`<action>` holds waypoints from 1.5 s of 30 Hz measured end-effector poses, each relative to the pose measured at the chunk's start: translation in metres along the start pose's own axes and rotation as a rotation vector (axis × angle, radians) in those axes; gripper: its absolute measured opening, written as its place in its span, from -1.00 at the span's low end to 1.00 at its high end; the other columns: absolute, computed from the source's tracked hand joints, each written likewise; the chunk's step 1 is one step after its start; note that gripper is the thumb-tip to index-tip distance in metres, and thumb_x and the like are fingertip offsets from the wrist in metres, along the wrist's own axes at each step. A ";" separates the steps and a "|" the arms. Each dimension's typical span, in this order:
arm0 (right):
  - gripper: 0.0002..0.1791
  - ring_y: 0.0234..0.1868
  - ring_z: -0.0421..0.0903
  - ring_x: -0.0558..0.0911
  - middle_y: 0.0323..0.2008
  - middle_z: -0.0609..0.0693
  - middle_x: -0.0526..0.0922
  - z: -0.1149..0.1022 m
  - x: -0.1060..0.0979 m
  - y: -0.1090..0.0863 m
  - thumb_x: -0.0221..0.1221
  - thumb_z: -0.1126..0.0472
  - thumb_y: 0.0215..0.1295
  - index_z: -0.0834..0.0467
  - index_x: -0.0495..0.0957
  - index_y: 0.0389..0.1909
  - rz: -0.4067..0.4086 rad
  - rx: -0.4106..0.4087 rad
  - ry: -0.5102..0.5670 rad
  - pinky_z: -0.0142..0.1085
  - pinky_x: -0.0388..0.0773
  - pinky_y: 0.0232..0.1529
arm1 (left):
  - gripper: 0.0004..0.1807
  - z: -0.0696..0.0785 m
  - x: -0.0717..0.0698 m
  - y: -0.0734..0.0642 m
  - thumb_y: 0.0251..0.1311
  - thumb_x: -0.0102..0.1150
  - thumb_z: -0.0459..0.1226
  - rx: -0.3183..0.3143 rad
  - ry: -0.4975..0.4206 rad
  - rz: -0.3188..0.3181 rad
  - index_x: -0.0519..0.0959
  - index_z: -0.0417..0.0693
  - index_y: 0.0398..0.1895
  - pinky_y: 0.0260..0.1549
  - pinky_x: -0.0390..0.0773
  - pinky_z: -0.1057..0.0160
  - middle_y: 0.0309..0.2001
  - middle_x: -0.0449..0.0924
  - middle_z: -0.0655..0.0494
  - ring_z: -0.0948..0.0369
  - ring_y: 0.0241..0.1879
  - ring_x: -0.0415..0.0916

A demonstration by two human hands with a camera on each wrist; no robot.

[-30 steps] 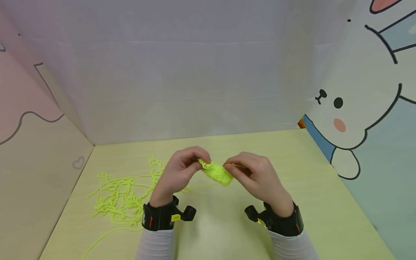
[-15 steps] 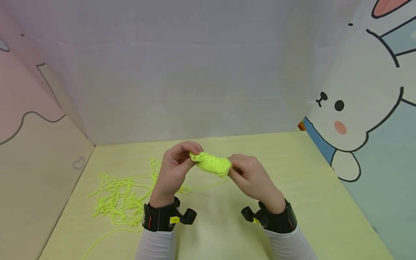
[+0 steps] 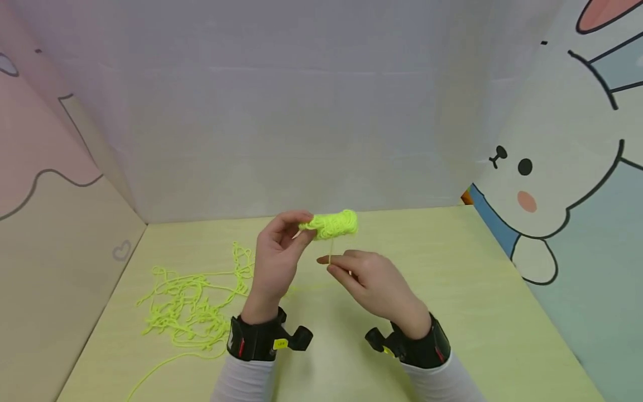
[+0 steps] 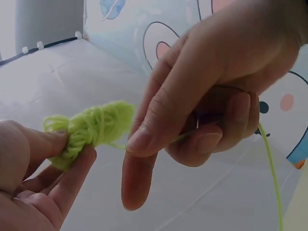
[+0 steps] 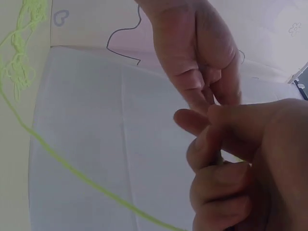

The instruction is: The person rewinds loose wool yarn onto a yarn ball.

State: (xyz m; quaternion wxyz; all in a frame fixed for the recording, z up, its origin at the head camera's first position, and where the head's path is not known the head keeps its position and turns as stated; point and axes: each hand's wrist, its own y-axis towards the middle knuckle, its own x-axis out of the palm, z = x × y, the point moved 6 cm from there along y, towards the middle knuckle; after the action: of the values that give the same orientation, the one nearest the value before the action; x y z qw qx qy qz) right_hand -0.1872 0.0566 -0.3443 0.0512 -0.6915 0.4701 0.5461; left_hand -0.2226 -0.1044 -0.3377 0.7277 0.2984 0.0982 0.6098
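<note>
A small wound bundle of neon yellow-green yarn [image 3: 335,224] is held up over the table, its left end pinched between the thumb and fingers of my left hand [image 3: 279,251]. Loops stick out at that pinched end of the bundle [image 4: 98,122]. Below and to the right, my right hand [image 3: 379,285] pinches the yarn strand [image 3: 330,249] that drops from the bundle. In the left wrist view the strand passes under the right thumb, through the curled fingers, and trails down from the hand's far side. The bundle is hidden behind the hands in the right wrist view.
A loose tangle of the same yarn [image 3: 193,304] lies on the pale wooden table [image 3: 502,335] at the left, with one strand curving to the front edge. Printed cloth panels [image 3: 301,123] wall in the back and sides. Both wrists wear black camera straps [image 3: 253,338].
The bundle has risen and turned in my left hand. My right hand, earlier at the bundle's right end, has come round below it, drawing the strand down toward me.
</note>
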 end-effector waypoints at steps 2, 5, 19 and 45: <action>-0.75 -0.58 -0.31 0.32 -0.54 -0.30 0.44 -0.003 0.001 -0.002 0.08 0.08 0.51 -0.08 0.66 0.07 -0.032 0.008 -0.033 -0.38 0.36 -0.57 | -0.77 0.003 0.005 0.001 0.24 0.18 -0.58 0.011 0.056 0.020 0.56 -0.31 -0.06 -0.05 0.65 0.19 -0.05 0.52 -0.09 -0.04 -0.02 0.54; -0.74 -0.54 -0.33 0.37 -0.46 -0.30 0.55 -0.010 0.001 -0.005 0.09 0.09 0.49 -0.05 0.66 0.07 -0.101 -0.002 -0.082 -0.38 0.44 -0.51 | -0.78 0.011 0.015 0.003 0.21 0.16 -0.62 0.045 0.148 0.028 0.56 -0.37 -0.09 -0.07 0.67 0.16 -0.08 0.53 -0.13 -0.02 -0.05 0.55; -0.78 -0.58 -0.32 0.36 -0.42 -0.19 0.58 -0.019 -0.035 -0.014 0.10 0.05 0.50 0.04 0.66 -0.23 0.208 -0.154 -0.054 -0.41 0.42 -0.63 | -0.77 0.016 0.043 -0.001 0.14 0.24 -0.63 0.059 0.494 -0.250 0.65 -0.20 -0.24 -0.28 0.72 0.14 -0.21 0.64 -0.02 0.19 -0.20 0.58; -0.87 -0.47 -0.26 0.45 -0.41 -0.23 0.59 0.019 -0.025 -0.006 0.27 0.26 0.31 -0.01 0.71 -0.20 0.080 0.021 0.195 -0.29 0.49 -0.49 | -0.78 0.004 0.023 -0.010 0.18 0.13 -0.68 0.085 0.002 -0.428 0.58 -0.27 -0.25 -0.27 0.70 0.20 -0.13 0.56 -0.16 -0.06 -0.16 0.50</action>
State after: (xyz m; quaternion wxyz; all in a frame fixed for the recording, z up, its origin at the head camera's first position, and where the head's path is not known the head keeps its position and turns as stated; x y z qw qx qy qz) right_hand -0.1959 0.0857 -0.3346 -0.0095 -0.7215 0.5058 0.4728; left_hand -0.2068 -0.0852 -0.3346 0.8274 0.3005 0.1855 0.4367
